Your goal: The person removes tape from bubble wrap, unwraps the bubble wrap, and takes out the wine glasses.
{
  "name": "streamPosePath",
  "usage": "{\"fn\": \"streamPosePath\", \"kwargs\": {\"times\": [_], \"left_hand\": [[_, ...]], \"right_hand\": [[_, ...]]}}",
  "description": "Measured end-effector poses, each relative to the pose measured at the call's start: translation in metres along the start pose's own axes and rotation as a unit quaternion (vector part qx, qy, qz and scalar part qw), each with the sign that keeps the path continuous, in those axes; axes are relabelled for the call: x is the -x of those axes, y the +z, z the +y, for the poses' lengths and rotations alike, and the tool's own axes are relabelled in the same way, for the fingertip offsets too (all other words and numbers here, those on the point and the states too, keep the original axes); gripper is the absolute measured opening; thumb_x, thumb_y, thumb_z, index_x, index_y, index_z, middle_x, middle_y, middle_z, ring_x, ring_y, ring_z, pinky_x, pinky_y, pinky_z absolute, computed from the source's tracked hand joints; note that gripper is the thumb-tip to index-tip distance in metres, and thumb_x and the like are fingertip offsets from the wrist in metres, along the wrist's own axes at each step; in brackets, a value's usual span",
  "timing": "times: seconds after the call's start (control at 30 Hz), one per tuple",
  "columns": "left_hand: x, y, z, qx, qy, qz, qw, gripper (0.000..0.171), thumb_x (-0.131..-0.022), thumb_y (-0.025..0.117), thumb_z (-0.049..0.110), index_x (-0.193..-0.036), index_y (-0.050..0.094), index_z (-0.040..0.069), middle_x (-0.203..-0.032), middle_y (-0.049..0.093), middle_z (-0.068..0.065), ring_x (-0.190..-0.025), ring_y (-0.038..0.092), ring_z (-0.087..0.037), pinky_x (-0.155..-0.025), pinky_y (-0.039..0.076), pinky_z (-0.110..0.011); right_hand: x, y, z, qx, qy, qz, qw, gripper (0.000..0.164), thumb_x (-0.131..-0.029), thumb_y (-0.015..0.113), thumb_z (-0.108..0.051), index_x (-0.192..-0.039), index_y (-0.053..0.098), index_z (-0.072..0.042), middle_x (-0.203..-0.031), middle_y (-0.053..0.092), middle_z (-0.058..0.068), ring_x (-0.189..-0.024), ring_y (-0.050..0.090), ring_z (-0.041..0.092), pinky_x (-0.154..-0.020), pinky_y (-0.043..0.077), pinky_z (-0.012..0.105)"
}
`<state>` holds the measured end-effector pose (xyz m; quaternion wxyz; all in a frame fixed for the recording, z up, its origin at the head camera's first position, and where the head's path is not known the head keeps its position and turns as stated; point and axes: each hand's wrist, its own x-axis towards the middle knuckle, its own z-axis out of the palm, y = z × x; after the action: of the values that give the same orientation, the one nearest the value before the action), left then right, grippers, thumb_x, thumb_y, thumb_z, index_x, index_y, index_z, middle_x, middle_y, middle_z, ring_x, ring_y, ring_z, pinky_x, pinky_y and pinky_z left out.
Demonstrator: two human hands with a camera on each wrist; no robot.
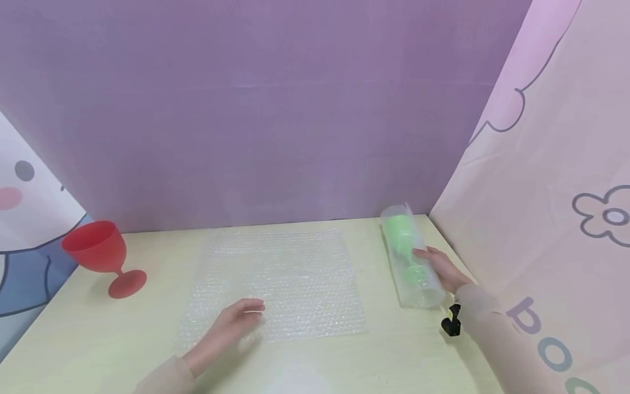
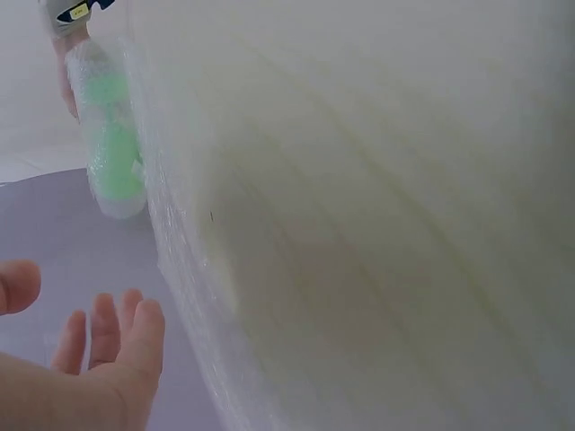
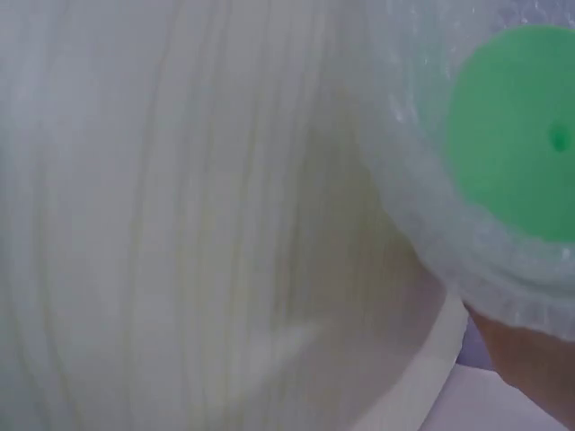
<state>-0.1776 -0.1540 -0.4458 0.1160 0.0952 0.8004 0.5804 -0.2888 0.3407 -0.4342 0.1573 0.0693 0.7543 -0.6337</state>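
Observation:
At the table's right side, my right hand [image 1: 443, 269] grips a green goblet [image 1: 400, 234] rolled in bubble wrap [image 1: 424, 297]. The goblet's round green foot [image 3: 517, 135] shows through the roll's end in the right wrist view. Whether the roll rests on the table cannot be told. My left hand [image 1: 233, 322] is held above the near part of a flat bubble wrap sheet [image 1: 280, 279], its fingers loosely bent and apart from the thumb, with nothing in it. Over on the left, a red goblet [image 1: 105, 251] stands on its foot.
The pale wood-grain table [image 1: 315, 366] meets a purple backdrop [image 1: 275, 137] at its far edge. A printed pink sheet [image 1: 551, 180] hangs along the right side, close to my right arm. Another printed sheet [image 1: 29, 230] borders the left.

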Motion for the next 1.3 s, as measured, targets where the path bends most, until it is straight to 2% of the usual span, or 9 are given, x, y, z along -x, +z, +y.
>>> {"fn": "streamPosePath", "kwargs": {"times": [0.17,0.47,0.6,0.77,0.87,1.13,1.3], "left_hand": [[-0.001,0.004,-0.003,0.010,-0.025,0.010,0.9996,0.048,-0.091,0.055,0.023,-0.130,0.043,-0.002,-0.130,0.049,-0.023,-0.113,0.054,-0.036,-0.091,0.049,-0.041],[0.002,0.004,-0.006,0.012,-0.028,-0.005,0.9995,0.050,-0.092,0.053,0.023,-0.132,0.039,-0.004,-0.132,0.046,-0.026,-0.115,0.051,-0.040,-0.090,0.049,-0.045],[0.002,0.004,-0.007,0.010,-0.028,-0.009,0.9995,0.050,-0.092,0.053,0.023,-0.132,0.039,-0.004,-0.132,0.046,-0.026,-0.115,0.051,-0.040,-0.091,0.049,-0.045],[0.001,0.005,-0.005,0.005,-0.034,-0.007,0.9994,0.050,-0.092,0.053,0.023,-0.132,0.039,-0.004,-0.131,0.047,-0.025,-0.115,0.051,-0.039,-0.091,0.048,-0.045],[0.002,0.005,-0.001,0.004,-0.035,-0.004,0.9994,0.051,-0.092,0.052,0.024,-0.133,0.038,-0.004,-0.132,0.046,-0.025,-0.115,0.051,-0.039,-0.092,0.048,-0.046],[0.003,0.005,0.004,0.011,-0.045,-0.023,0.9986,0.058,-0.095,0.047,0.030,-0.140,0.028,-0.001,-0.141,0.036,-0.024,-0.126,0.039,-0.041,-0.102,0.036,-0.053],[0.002,0.006,0.008,0.008,-0.066,-0.025,0.9975,0.062,-0.094,0.046,0.039,-0.142,0.028,0.006,-0.145,0.032,-0.020,-0.129,0.034,-0.041,-0.104,0.030,-0.058]], "right_hand": [[-0.002,0.006,0.000,-0.006,0.005,0.022,1.000,0.081,-0.091,0.050,-0.045,-0.146,0.009,-0.001,-0.105,0.052,-0.001,-0.089,0.058,0.009,-0.082,0.051,0.030],[-0.002,0.008,0.002,-0.020,0.009,0.023,0.999,0.081,-0.091,0.050,-0.044,-0.146,0.008,-0.002,-0.109,0.051,0.000,-0.090,0.057,0.009,-0.083,0.051,0.031],[-0.003,0.009,0.000,-0.023,0.014,0.028,0.999,0.082,-0.091,0.050,-0.045,-0.147,0.006,-0.004,-0.119,0.046,0.006,-0.093,0.055,0.010,-0.084,0.050,0.031],[-0.002,0.011,-0.001,-0.019,0.025,0.037,0.999,0.088,-0.090,0.050,-0.049,-0.147,0.000,-0.005,-0.137,0.033,0.014,-0.103,0.050,0.014,-0.086,0.048,0.030],[0.001,0.011,-0.002,-0.017,0.027,0.041,0.999,0.089,-0.089,0.050,-0.050,-0.147,-0.002,-0.006,-0.142,0.026,0.016,-0.107,0.046,0.016,-0.087,0.047,0.029],[0.011,0.011,-0.007,-0.024,0.016,0.038,0.999,0.082,-0.090,0.051,-0.045,-0.148,0.006,-0.008,-0.129,0.037,0.009,-0.098,0.051,0.013,-0.085,0.049,0.031],[0.022,0.014,-0.017,-0.060,0.004,0.022,0.998,0.078,-0.092,0.051,-0.039,-0.148,0.006,-0.007,-0.115,0.045,0.000,-0.095,0.053,0.011,-0.084,0.050,0.032]]}}
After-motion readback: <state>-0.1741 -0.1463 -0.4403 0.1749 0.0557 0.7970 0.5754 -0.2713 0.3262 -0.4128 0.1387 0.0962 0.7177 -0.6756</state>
